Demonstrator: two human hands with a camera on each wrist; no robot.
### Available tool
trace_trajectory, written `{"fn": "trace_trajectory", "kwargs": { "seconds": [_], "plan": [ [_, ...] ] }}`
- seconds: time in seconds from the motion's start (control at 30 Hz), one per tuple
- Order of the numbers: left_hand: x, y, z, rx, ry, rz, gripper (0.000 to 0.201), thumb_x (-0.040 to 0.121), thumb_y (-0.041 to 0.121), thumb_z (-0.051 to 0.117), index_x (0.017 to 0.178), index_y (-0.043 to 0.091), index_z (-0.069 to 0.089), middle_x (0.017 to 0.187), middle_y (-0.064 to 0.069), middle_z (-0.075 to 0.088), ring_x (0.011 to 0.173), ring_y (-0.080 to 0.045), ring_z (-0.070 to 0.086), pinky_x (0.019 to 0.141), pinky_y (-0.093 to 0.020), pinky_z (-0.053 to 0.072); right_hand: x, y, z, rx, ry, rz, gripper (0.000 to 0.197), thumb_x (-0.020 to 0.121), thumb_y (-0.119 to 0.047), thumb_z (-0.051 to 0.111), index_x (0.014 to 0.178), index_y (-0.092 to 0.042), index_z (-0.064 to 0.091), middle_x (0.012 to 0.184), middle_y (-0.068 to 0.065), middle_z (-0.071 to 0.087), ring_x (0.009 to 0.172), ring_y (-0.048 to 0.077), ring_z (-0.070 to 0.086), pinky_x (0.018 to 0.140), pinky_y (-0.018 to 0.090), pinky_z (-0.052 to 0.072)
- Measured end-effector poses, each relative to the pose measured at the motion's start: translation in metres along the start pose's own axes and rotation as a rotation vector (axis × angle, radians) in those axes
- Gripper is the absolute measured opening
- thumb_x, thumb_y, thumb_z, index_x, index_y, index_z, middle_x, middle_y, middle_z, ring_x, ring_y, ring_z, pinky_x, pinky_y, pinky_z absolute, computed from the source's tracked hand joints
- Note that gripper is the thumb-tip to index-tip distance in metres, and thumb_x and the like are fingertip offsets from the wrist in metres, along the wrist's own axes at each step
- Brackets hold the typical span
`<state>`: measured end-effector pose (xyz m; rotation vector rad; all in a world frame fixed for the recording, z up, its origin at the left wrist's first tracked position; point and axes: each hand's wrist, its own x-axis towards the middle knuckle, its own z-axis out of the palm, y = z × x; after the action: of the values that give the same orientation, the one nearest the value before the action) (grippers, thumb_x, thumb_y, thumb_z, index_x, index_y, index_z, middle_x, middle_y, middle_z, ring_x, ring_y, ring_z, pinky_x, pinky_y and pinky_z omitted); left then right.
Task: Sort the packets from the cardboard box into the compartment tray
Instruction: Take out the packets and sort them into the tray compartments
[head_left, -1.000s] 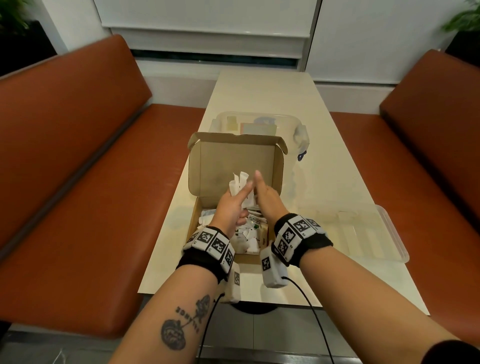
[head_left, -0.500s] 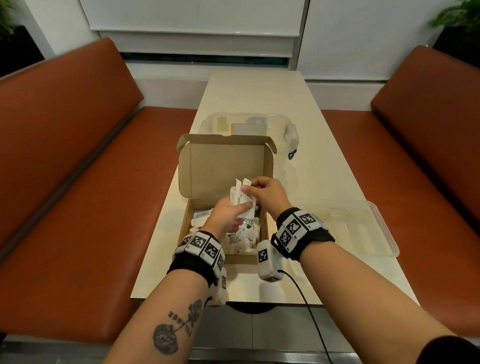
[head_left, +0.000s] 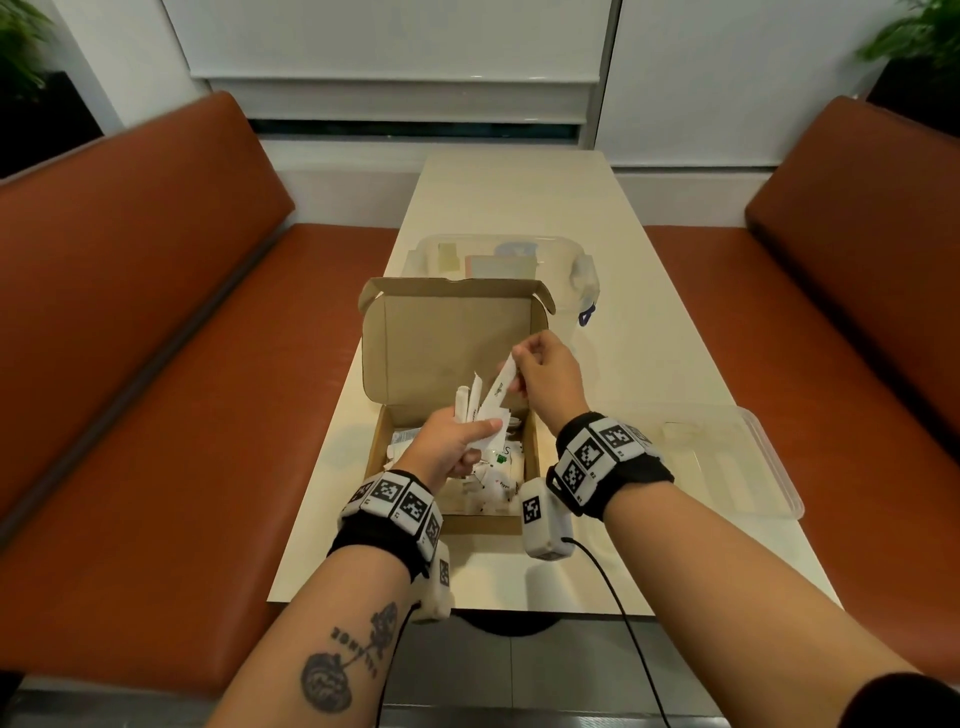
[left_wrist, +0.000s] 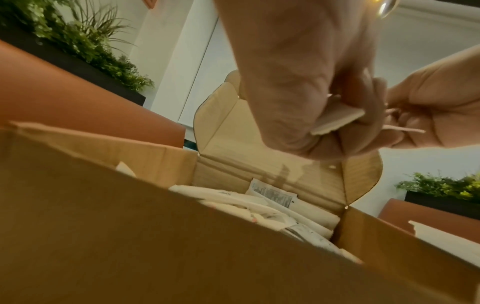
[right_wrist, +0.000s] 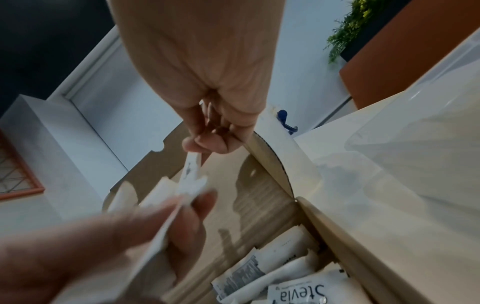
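Observation:
The open cardboard box (head_left: 452, 338) stands mid-table with its lid up, and loose white packets (head_left: 493, 478) lie inside it. Above the box my left hand (head_left: 480, 428) grips a fanned bunch of white packets (head_left: 470, 402). My right hand (head_left: 519, 364) pinches the top end of one narrow white packet (head_left: 501, 384), whose lower end is still among the bunch. The right wrist view shows that packet (right_wrist: 191, 170) hanging from my right hand (right_wrist: 194, 149). The clear compartment tray (head_left: 582, 265) sits just behind the box, with a few items in it.
A clear plastic lid (head_left: 727, 457) lies flat on the table right of the box. Orange benches (head_left: 156, 364) run along both sides of the narrow table (head_left: 519, 197). A cable (head_left: 623, 623) hangs from my right wrist.
My right hand has closed on one packet in the bunch and drawn it up and to the right. My left hand has sunk a little while keeping hold of the bunch.

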<state>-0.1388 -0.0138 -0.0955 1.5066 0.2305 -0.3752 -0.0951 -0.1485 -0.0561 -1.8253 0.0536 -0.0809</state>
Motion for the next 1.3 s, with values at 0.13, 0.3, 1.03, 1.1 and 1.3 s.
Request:
{"fn": "trace_trajectory", "kwargs": {
  "seconds": [0.13,0.3,1.03,1.1,1.3],
  "plan": [
    [0.004,-0.003,-0.006,0.025,0.134,-0.062,0.012,0.092,0.011,0.058,0.101,0.004,0.055,0.065,-0.004,0.050,0.036,-0.006,0.034,0.034,-0.017,0.026,0.000,-0.005,-0.005,0.198,-0.004,-0.007,0.013,0.099,-0.014,0.043,0.087,-0.017,0.046,0.088,0.018,0.066,0.053,0.017,0.065,0.049,0.022,0.052],
    [0.009,0.009,-0.007,-0.152,0.290,0.008,0.009,0.095,0.012,0.054,0.087,0.008,0.053,0.060,0.001,0.037,0.037,-0.005,0.031,0.032,-0.015,0.026,0.000,-0.004,-0.008,0.239,-0.033,-0.020,0.011,0.098,-0.012,0.045,0.088,-0.017,0.048,0.080,0.019,0.068,0.054,0.019,0.067,0.051,0.022,0.054],
    [0.020,0.037,0.004,0.142,0.193,0.170,0.013,0.083,0.026,0.072,0.084,0.017,0.063,0.048,0.013,0.043,0.038,-0.001,0.033,0.036,-0.012,0.030,-0.001,0.029,-0.061,0.155,-0.195,0.191,0.018,0.088,-0.003,0.049,0.091,-0.007,0.067,0.087,0.011,0.067,0.076,0.016,0.060,0.070,0.023,0.048],
    [0.022,0.041,0.001,0.221,0.161,0.198,0.010,0.082,0.025,0.072,0.083,0.020,0.064,0.039,0.017,0.046,0.034,0.001,0.038,0.038,-0.011,0.031,-0.001,0.031,-0.059,0.038,-0.202,0.124,0.019,0.090,-0.015,0.056,0.098,-0.008,0.072,0.089,0.006,0.068,0.080,0.012,0.057,0.075,0.023,0.045],
    [0.030,0.050,0.005,0.351,0.111,0.262,0.018,0.080,0.026,0.075,0.074,0.023,0.058,0.039,0.020,0.049,0.036,0.005,0.045,0.042,-0.012,0.031,0.001,0.028,-0.048,-0.207,-0.303,0.053,0.026,0.086,-0.034,0.066,0.093,-0.011,0.076,0.080,0.002,0.070,0.071,0.008,0.057,0.072,0.022,0.042]
  ]
}}
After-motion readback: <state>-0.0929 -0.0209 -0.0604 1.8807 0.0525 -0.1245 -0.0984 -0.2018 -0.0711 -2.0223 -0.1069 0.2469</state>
